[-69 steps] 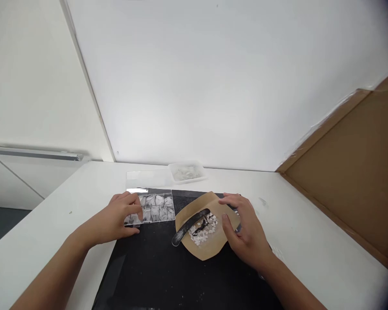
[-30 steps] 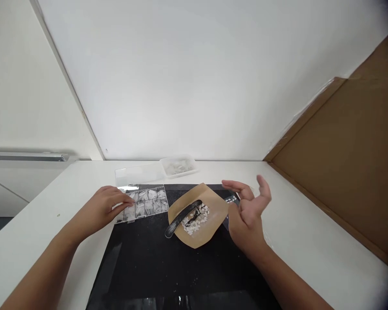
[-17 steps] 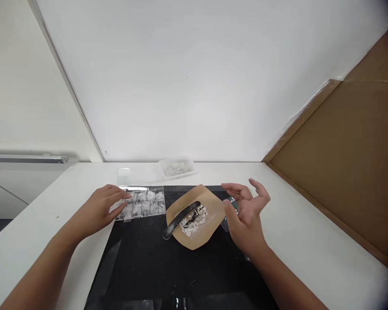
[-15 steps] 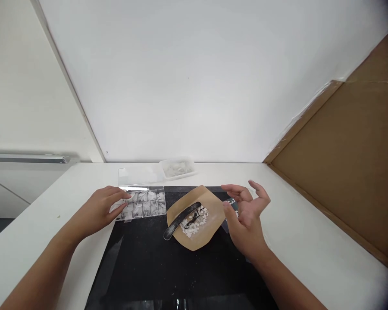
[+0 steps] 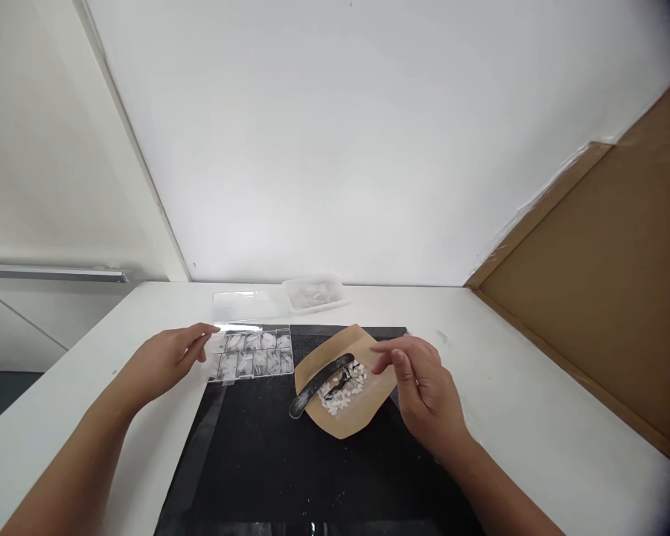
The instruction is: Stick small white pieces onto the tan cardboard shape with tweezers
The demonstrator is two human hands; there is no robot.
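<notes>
A clear compartment box (image 5: 251, 362) holds whitish, translucent pieces that look like false nail tips. My left hand (image 5: 170, 361) is by its left edge, thumb and fingers drawn together; anything between them is too small to make out. Over the right side of a brown paper sheet (image 5: 343, 428) hovers my right hand (image 5: 427, 391), index finger stretched left, thumb apart, other fingers curled, with nothing visible in it. A dark curved nail file (image 5: 318, 383) lies across the paper's left part, beside a heap of small white clippings (image 5: 343, 398) with dark bits among them.
Under the paper and box spreads a black mat (image 5: 290, 469) on a white table (image 5: 514, 387). A white tub (image 5: 316, 294) of translucent pieces stands at the back, near the box's clear lid (image 5: 249, 304). A white wall rises behind, and brown cardboard (image 5: 592, 283) borders the right.
My left thumb and fingers have closed together near the box. My right hand has moved left over the paper, its spread fingers now curling. The whole view has shifted slightly.
</notes>
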